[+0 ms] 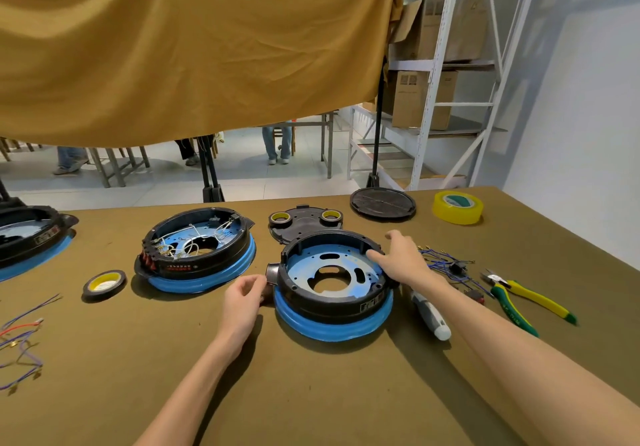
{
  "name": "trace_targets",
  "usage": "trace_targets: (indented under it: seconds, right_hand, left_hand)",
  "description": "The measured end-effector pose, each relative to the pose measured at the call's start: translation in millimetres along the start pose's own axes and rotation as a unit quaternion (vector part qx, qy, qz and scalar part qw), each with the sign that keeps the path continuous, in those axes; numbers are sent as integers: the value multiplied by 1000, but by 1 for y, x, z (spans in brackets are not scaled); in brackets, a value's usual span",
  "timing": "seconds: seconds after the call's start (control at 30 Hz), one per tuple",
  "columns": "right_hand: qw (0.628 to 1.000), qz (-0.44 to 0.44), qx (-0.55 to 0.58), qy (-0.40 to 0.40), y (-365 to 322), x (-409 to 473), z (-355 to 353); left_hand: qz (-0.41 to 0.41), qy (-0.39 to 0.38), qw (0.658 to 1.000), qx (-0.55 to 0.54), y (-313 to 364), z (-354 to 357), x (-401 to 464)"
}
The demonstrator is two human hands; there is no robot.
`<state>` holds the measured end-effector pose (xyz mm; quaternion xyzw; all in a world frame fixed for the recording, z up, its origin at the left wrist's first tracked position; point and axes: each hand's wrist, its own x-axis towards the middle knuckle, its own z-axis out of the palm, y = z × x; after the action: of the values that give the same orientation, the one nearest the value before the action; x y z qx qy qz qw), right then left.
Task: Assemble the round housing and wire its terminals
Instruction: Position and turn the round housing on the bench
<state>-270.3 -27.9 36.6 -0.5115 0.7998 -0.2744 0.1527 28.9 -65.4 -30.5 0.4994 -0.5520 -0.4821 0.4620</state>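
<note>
yellow tape roll (457, 207), mustard cloth (194, 47), shelving (446, 75), cardboard boxes (420, 99)

A single wide-angle view comes from the person's head, facing forward and down across the tabletop (346, 393). It sits close: both forearms enter from the bottom edge and reach to mid-frame, where the left grip (242, 302) and right grip (401, 260) flank the round housing (334, 284). Beyond the grips the view runs to a hanging cloth (194, 47) and shelving (446, 75), with straight lines bowing near the edges.
</note>
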Motion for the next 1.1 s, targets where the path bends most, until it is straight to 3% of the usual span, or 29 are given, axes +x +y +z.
trace_targets:
  seconds: [0.1,0.2,0.4,0.53,0.67,0.77,0.83,0.93,1.1]
  right_hand:
    - [998,15,-50,21,0,-8,2]
    - [992,7,-123,-15,7,-14,6]
    - [995,-61,-79,-12,0,4,6]
    - [996,-62,11,-59,-14,15,3]
    - [992,-62,-105,31,-6,7,8]
    - [982,-21,-179,-54,2,1,12]
    - [980,-22,-189,-62,1,3,12]
    - [985,-38,-166,-38,-1,14,9]
    - [998,-44,-34,-16,8,31,4]
  left_hand:
    - [7,9,1000,16,1,-1,-7]
    - [-8,-2,998,62,7,0,-13]
    - [40,-77,978,188,11,-3,-30]
    - [57,-41,979,193,10,-7,-33]
    - [75,20,981,180,7,-6,-21]
    - [58,-37,984,167,7,-1,-14]
    - [56,-98,983,145,7,2,-16]
    - [76,-149,976,137,0,4,-25]
    - [102,-87,978,160,-6,7,-26]
